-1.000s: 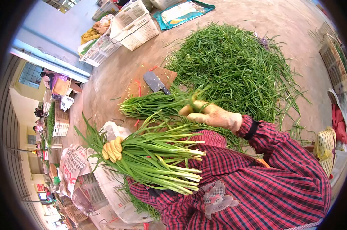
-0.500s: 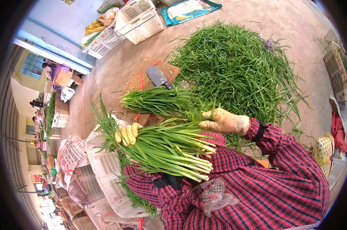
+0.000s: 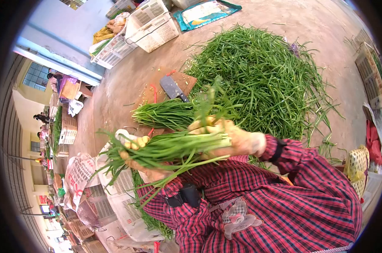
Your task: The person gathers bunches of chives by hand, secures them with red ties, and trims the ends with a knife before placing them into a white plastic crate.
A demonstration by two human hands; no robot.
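My left hand [image 3: 137, 143], in a pale yellow glove, is wrapped round the leafy part of a bunch of green chives [image 3: 172, 145]. At the bunch's pale stem end, my gloved right hand [image 3: 237, 137] is closed round the stems, smeared by motion. A few blurred blades stick up above the right hand. Just beyond lies a second bunch of chives [image 3: 163, 113] on a wooden board [image 3: 146, 95]. A cleaver [image 3: 172, 87] with a dark handle rests on the same board, beside red ties [image 3: 153, 92].
A large heap of loose chives [image 3: 258, 80] covers the floor beyond my right hand. White plastic crates [image 3: 155, 31] stand at the back left, near a blue sack [image 3: 205, 14]. Another white crate [image 3: 123, 198] is at my left, next to a printed bag [image 3: 78, 175].
My right hand has moved left from beside the heap onto the stem end of the bunch. The bunch has turned more level, and its stem ends have risen.
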